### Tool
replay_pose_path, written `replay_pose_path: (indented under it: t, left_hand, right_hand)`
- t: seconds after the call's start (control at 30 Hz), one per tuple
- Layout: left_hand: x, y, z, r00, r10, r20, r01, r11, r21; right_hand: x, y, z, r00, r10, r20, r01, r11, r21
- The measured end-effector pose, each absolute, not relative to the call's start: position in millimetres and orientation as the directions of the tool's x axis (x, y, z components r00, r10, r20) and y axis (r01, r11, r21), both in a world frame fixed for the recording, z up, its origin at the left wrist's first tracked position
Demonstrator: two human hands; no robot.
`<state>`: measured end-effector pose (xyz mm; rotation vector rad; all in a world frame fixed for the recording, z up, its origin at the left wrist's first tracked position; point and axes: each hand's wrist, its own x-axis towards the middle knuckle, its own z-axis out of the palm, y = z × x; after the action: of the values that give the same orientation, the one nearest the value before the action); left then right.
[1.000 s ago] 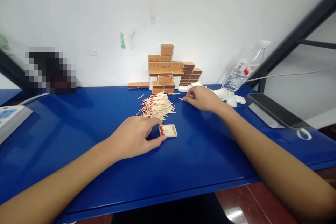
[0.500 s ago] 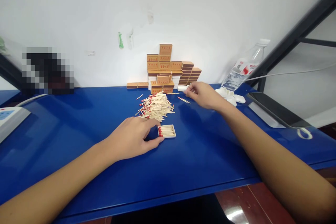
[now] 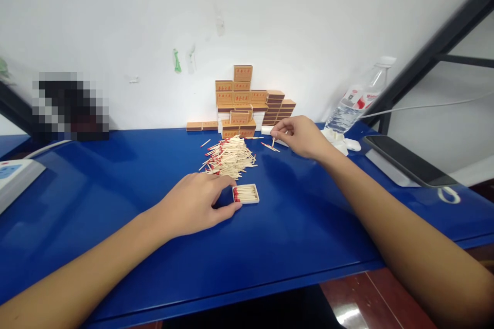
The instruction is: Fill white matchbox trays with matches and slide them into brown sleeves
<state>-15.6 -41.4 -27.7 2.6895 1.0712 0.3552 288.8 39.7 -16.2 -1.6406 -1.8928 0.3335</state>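
Note:
My left hand (image 3: 200, 201) rests on the table with thumb and forefinger closed on the left end of a small white matchbox tray (image 3: 258, 196). Inside that tray lies a row of matches (image 3: 245, 194), their red heads to the left. Farther back, my right hand (image 3: 298, 136) pinches a single match (image 3: 273, 142) that points downward from the fingertips. Just below it a few loose matches (image 3: 269, 147) lie on the table. A big heap of matches (image 3: 230, 157) spreads behind the tray, between my hands.
Stacked orange matchboxes (image 3: 242, 97) stand against the wall behind the heap. At the right are a leaning water bottle (image 3: 357, 98), white plastic pieces (image 3: 335, 139) and a phone (image 3: 409, 159) on a support. A white device (image 3: 19, 180) sits at the left of the blue table (image 3: 278, 257).
My right hand has lifted slightly, and a match now shows hanging from its fingertips. The left hand and the tray stay where they were.

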Motion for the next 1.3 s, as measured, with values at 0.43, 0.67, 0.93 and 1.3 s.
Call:
replay_pose_path:
  t: [0.43,0.67,0.93,1.3]
  left_hand:
    - [-15.7,-42.7,-26.4,0.718,0.681,0.144,0.635,-0.726,0.266]
    - [-15.8,-42.4,-26.6,0.719,0.683,0.129,0.64,-0.722,0.261]
    - [-15.7,-43.0,-26.1,0.72,0.682,0.132,0.642,-0.725,0.248]
    - [-16.5,-41.7,-26.1,0.726,0.673,0.14,0.636,-0.735,0.236]
  right_hand:
    - [285.7,37.1,-21.4,-0.098,0.995,0.032,0.866,0.101,-0.49]
    - [284.2,33.0,-14.0,-0.085,0.996,0.01,0.955,0.084,-0.285]
    - [290.8,36.2,-15.3,-0.064,0.997,-0.041,0.976,0.054,-0.21]
    - [294.8,35.9,-15.2,-0.174,0.981,-0.084,0.963,0.151,-0.225]
